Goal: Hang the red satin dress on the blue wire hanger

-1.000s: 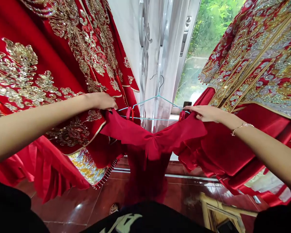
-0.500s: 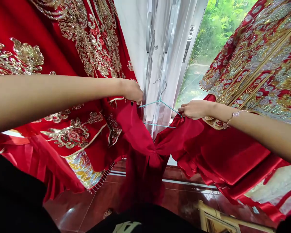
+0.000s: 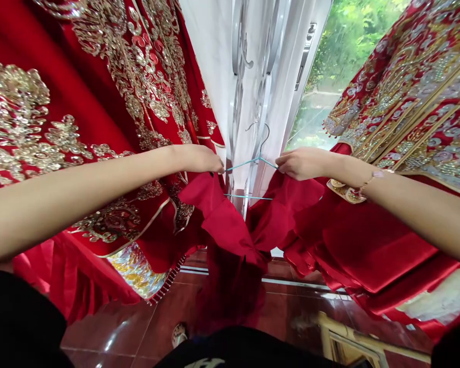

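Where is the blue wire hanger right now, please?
Centre of the head view: the blue wire hanger is held between the left hand and right hand, before the white curtain, a plain red garment hanging from it.

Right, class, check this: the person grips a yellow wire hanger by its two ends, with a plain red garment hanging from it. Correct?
Not quite: the head view shows the wire hanger is light blue, not yellow. The rest stands: the left hand and right hand grip its ends, and the plain red garment hangs from it.
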Tool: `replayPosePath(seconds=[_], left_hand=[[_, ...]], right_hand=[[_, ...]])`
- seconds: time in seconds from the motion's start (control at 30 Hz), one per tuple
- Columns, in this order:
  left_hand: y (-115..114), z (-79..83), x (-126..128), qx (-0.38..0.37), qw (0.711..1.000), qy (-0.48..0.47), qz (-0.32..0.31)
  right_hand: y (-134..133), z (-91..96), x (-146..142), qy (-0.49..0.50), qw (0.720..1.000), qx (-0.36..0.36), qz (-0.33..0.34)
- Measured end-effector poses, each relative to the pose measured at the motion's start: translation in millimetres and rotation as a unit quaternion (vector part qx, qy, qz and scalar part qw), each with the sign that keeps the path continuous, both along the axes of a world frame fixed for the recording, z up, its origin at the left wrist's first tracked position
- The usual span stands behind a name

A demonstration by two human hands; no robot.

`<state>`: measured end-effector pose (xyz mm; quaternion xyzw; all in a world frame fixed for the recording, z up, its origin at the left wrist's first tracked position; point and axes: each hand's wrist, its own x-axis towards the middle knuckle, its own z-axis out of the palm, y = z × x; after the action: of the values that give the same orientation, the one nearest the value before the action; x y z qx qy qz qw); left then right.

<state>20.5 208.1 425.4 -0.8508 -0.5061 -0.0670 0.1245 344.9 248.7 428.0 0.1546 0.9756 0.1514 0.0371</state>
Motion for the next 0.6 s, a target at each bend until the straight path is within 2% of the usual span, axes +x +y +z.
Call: replayPosePath(seconds=[0.07,0.1,0.13,0.2,0.27,0.3,0.33,0.4,0.43,0.5,0.57,0.6], left_hand=[[-2.3,-6.4,-2.7,-0.07,0.995,0.01,-0.066],[-5.6,-12.4,-4.1,-0.093,0.99,-0.003,-0.102],[-10.2,-21.3,-5.5,-0.08,0.988,-0.052,-0.124],[-22.6,-47.8,-7.4,-0.02,0.971,-0.195,-0.135],[-34.7,-80.4,-7.1,0.025,0.949,-0.301,-0.095],[-39.3,-95.6,-6.0,0.037,0.945,-0.32,-0.06],[-42.4,-108.1,-4.5,0.04,0.945,-0.322,-0.025],[-44.4,-122.6,-0.2,0.034,0.951,-0.305,0.025],[-43.9,-124.7,3.0,0.029,0.954,-0.296,0.037],[-42.3,-123.7,13.3,0.041,0.953,-0.292,0.064],[-44.4,-126.5,29.4,0.092,0.941,-0.303,0.117],[-48.4,-133.0,38.9,0.118,0.932,-0.311,0.142]], right_hand=[[-1.1,-14.3,-3.1,0.1,0.995,-0.018,-0.012],[-3.0,-25.1,-2.2,0.175,0.984,-0.025,-0.031],[-5.8,-38.2,0.4,0.262,0.963,-0.03,-0.054],[-12.6,-68.9,9.2,0.444,0.89,-0.027,-0.097],[-19.3,-99.5,18.4,0.557,0.821,0.002,-0.126],[-22.0,-112.4,21.6,0.568,0.81,0.015,-0.143],[-24.3,-122.8,23.3,0.558,0.813,0.025,-0.163],[-27.5,-134.6,21.8,0.502,0.838,0.032,-0.211],[-28.7,-136.6,18.9,0.477,0.846,0.033,-0.234],[-30.8,-137.1,10.4,0.463,0.843,0.045,-0.272],[-35.4,-142.2,0.2,0.481,0.822,0.069,-0.296],[-40.0,-149.7,-4.7,0.498,0.806,0.084,-0.308]])
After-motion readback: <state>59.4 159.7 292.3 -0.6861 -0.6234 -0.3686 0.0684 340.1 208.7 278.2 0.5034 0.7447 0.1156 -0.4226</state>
